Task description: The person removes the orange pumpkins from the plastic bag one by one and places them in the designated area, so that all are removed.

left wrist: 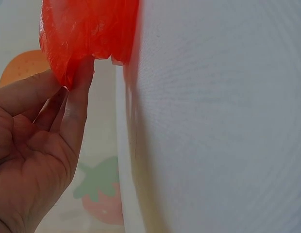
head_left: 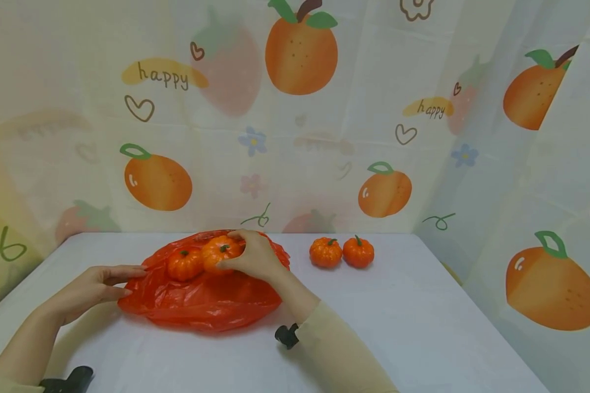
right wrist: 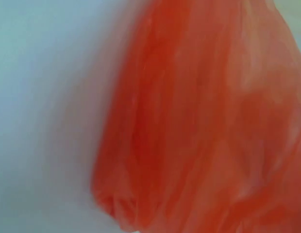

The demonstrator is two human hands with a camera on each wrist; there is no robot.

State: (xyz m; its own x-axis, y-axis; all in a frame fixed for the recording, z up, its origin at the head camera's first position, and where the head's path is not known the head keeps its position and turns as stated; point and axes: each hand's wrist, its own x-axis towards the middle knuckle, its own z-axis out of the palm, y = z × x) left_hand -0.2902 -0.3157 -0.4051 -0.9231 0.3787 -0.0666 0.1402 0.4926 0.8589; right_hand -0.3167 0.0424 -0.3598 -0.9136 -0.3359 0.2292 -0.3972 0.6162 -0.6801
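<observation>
Orange pumpkins [head_left: 326, 253]: four in view, two at the bag, two apart from it
Red plastic bag [head_left: 206, 305]: one
Hands: two, one left hand [head_left: 86, 289], one right hand [head_left: 255, 256]
Black devices at the sleeves [head_left: 287, 336]: two
Surface [head_left: 398, 322]: one
Printed blue flowers [head_left: 253, 142]: two

Translucent red plastic bag [head_left: 201, 305]. Round orange pumpkins [head_left: 358, 253], green-stemmed. Pale hanging sheet [head_left: 305, 120]: orange-fruit, pink-strawberry, brown-heart print.
</observation>
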